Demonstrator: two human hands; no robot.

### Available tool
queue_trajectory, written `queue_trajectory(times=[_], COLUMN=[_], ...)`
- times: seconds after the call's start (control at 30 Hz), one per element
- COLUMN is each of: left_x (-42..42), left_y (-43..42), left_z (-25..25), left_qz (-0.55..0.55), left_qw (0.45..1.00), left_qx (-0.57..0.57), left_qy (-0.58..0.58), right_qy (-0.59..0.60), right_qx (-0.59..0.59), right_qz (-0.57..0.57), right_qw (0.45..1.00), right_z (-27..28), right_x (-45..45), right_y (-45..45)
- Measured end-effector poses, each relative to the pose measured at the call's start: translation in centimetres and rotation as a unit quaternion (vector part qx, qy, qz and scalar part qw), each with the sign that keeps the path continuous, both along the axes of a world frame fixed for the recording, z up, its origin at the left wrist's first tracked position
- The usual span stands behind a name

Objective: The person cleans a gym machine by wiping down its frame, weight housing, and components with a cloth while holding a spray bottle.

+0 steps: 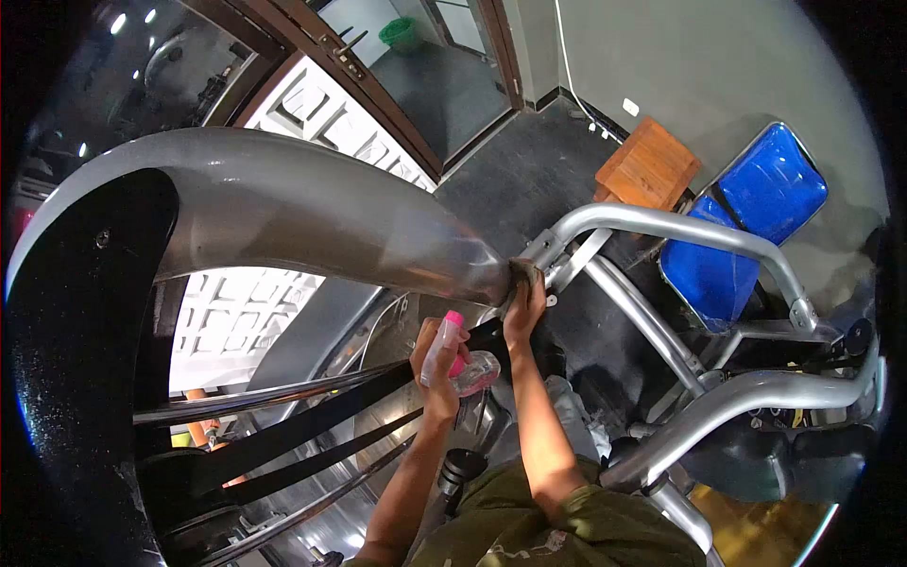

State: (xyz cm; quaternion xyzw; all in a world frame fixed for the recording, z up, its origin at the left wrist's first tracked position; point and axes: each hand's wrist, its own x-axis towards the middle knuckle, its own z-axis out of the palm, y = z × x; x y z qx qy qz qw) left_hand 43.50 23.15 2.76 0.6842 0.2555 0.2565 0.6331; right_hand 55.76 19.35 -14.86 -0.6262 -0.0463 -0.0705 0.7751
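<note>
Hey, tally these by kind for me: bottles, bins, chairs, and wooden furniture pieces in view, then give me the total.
Clear spray bottle with pink top: 1
Green round bin: 1
Blue metal-framed chair: 1
Brown wooden stool or small table: 1
Total: 4

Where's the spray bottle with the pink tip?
In the head view, the spray bottle is in the person's left hand, just below the picture's middle, left of the right hand and below the thick silver tube.
</note>
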Motion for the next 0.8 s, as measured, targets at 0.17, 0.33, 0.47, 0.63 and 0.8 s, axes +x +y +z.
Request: queue_trajectory(times=[0.17,0.33,0.47,0.63,0.8], left_x=[-0.1,0.1,0.1,0.3,-0.2], left_y=[0.0,0.1,0.1,-0.1,-0.1], left_z=[-0.3,0.0,-0.2,-0.2,-0.3], left_qz=[0.000,-0.004,-0.013,0.009,-0.017], left_qw=[1.000,1.000,1.000,0.999,1.000], left_qx=[0.008,0.006,0.010,0.040,0.021], left_qy=[-0.005,0.006,-0.023,0.015,-0.017], right_qy=[0.145,0.103,0.090,0.040,0.195], right_qx=[-0.080,-0.167,-0.051,0.057,-0.089], right_qz=[0.029,0.081,0.053,-0.050,0.025], right_qw=[0.986,0.977,0.993,0.996,0.977], right_z=[-12.6,-14.4,-2.9,-3.3,-8.3], right_x=[0.8,1.3,-0.6,-2.6,-1.0], right_y=[-0.7,-1.1,-0.8,1.9,0.6])
